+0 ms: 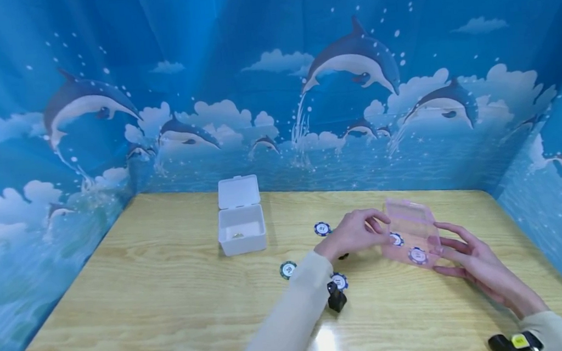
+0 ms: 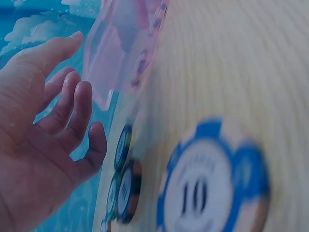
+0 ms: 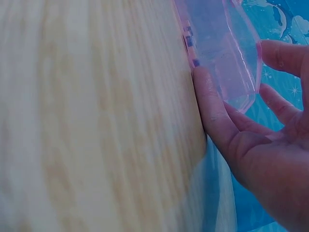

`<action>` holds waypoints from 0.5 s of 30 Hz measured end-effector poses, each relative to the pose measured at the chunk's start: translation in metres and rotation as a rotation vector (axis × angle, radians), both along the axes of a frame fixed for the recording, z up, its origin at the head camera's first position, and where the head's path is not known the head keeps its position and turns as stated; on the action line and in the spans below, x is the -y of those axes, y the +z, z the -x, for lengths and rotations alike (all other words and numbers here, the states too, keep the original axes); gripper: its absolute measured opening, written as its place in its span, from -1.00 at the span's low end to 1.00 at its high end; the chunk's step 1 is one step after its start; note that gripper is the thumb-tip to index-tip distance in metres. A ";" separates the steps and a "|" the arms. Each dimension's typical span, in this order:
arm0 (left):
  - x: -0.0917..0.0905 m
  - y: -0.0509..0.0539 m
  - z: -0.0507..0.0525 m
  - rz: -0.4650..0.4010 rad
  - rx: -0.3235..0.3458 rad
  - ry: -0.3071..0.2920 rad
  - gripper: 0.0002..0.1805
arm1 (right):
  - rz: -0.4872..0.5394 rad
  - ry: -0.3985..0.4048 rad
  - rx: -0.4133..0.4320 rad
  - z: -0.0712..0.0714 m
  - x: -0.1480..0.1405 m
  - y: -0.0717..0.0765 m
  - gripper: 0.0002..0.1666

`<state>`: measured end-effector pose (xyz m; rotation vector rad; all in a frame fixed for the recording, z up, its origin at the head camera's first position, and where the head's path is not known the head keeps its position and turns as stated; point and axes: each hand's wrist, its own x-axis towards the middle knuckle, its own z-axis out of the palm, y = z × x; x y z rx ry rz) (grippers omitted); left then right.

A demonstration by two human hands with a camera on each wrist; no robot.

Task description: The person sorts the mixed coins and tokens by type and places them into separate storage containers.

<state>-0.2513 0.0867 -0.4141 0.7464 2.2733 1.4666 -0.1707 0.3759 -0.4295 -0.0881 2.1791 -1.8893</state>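
Observation:
A see-through pink plastic box (image 1: 407, 237), its lid raised, stands at the right of the table. Inside it lie a blue-edged poker chip (image 1: 418, 255) and another poker chip (image 1: 396, 239). My right hand (image 1: 484, 272) holds the box by its right end, thumb and fingers spread around the side, as the right wrist view also shows. At the box's left end is my left hand (image 1: 355, 233); its fingers are loosely bent and nothing lies between them. In the left wrist view a large blue-and-white chip (image 2: 203, 188) marked 10 lies close to the camera.
A white box (image 1: 242, 231) with its lid up stands back left, a small gold-coloured thing inside. Around my left arm lie a green-edged chip (image 1: 288, 269) and blue-edged chips (image 1: 322, 228); the sleeve partly covers one. A dolphin-printed cloth (image 1: 266, 116) hangs behind the wooden table.

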 end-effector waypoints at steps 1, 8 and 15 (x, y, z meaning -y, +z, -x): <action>0.003 0.000 0.001 0.000 0.000 0.004 -0.52 | -0.002 -0.002 0.002 0.000 0.000 0.000 -0.27; 0.023 0.000 0.009 0.009 -0.030 0.029 -0.49 | -0.031 -0.019 0.024 0.001 0.001 0.000 -0.24; 0.036 0.001 0.012 0.017 -0.034 0.053 -0.48 | -0.033 -0.016 0.021 0.001 0.001 0.000 -0.23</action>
